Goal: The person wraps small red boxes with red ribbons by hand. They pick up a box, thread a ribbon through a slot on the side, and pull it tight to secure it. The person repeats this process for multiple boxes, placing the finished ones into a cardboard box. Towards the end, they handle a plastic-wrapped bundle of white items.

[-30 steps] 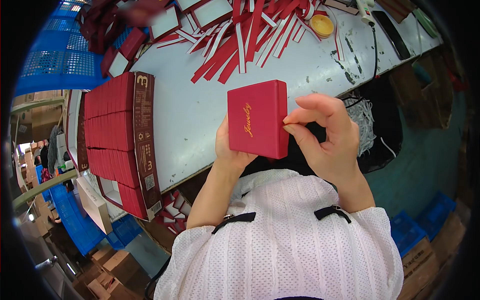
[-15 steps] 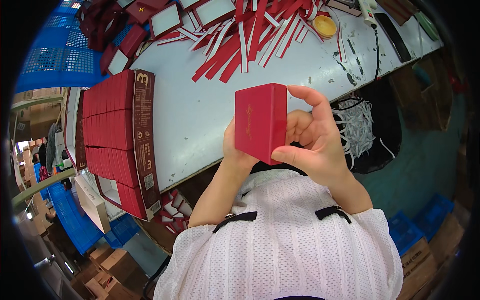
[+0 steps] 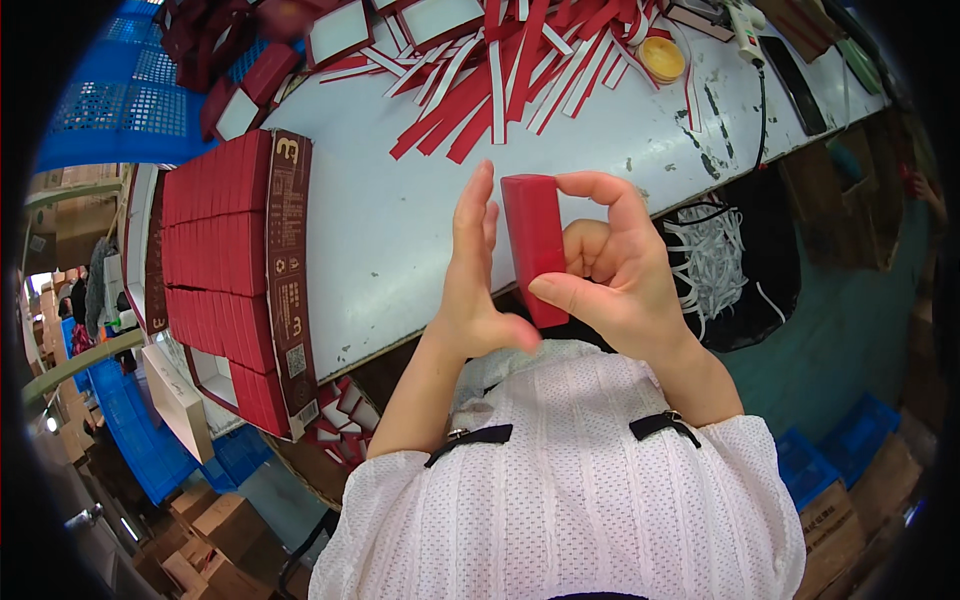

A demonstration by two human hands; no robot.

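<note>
A small red gift box (image 3: 535, 250) stands on edge in front of me, one narrow side facing up at the camera. My right hand (image 3: 615, 270) grips it, thumb at its lower end and forefinger at its upper end. My left hand (image 3: 474, 270) is open beside the box, its fingers stretched upward and its thumb pointing toward the box's lower end. Whether that thumb touches the box I cannot tell. To the left, a brown carton (image 3: 290, 290) holds rows of similar red boxes (image 3: 217, 240).
Red and white strips (image 3: 500, 75) lie heaped on the white table (image 3: 390, 230). A yellow roll (image 3: 661, 60), a power strip (image 3: 745, 35) and a black phone-like slab (image 3: 792, 85) are farther right. White paper shreds (image 3: 712, 260) fill a black bag beyond the table edge.
The red box has been turned from its broad lettered face to a narrow side. My left hand has let go and moved slightly away to the left; my right keeps hold.
</note>
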